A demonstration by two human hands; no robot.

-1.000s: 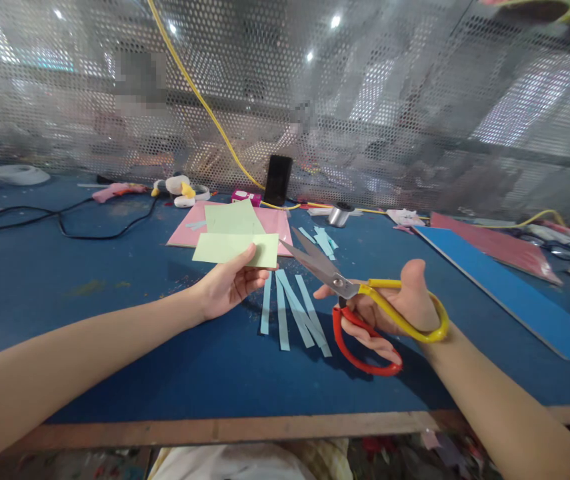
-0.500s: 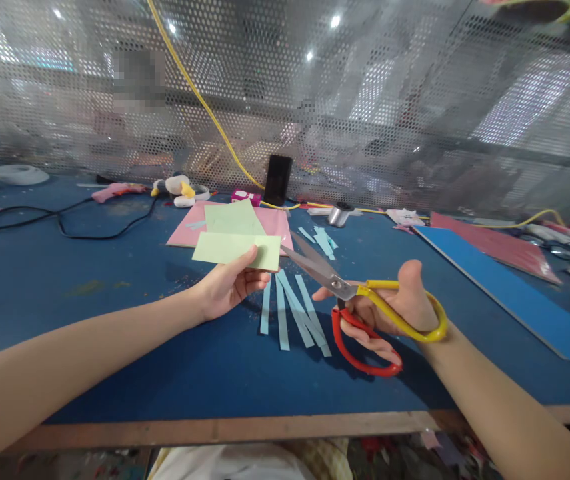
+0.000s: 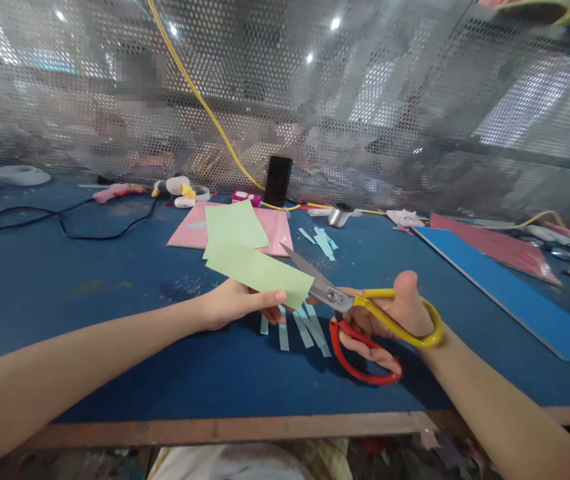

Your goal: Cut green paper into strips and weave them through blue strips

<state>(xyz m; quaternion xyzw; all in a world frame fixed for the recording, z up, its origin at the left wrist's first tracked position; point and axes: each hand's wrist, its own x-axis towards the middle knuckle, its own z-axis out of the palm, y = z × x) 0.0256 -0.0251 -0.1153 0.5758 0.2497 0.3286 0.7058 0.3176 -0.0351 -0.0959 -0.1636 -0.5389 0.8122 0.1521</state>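
Between thumb and fingers, my left hand (image 3: 245, 301) pinches a pale green paper strip (image 3: 257, 270), tilted with its right end lower. My right hand (image 3: 379, 317) is closed around a pair of scissors (image 3: 332, 297) with one yellow and one red handle loop. The strip's right end lies at the parted blades, and part of the lower blade is hidden there. Light blue paper strips (image 3: 283, 333) lie on the table beneath my hands. Behind the held strip, more green paper (image 3: 237, 223) rests on a pink sheet (image 3: 185, 230).
A phone (image 3: 278, 180) leans against the perforated metal screen, near a silver spool (image 3: 339, 215) and small blue paper scraps (image 3: 323, 243). A blue board (image 3: 509, 293) lies at right beside a red packet (image 3: 495, 247). At left are a black cable (image 3: 59, 213) and a small plush toy (image 3: 177, 189).
My left hand has brought the green strip right and down, tilting it, so its end now meets the scissors' blades. The scissors have shifted slightly lower.
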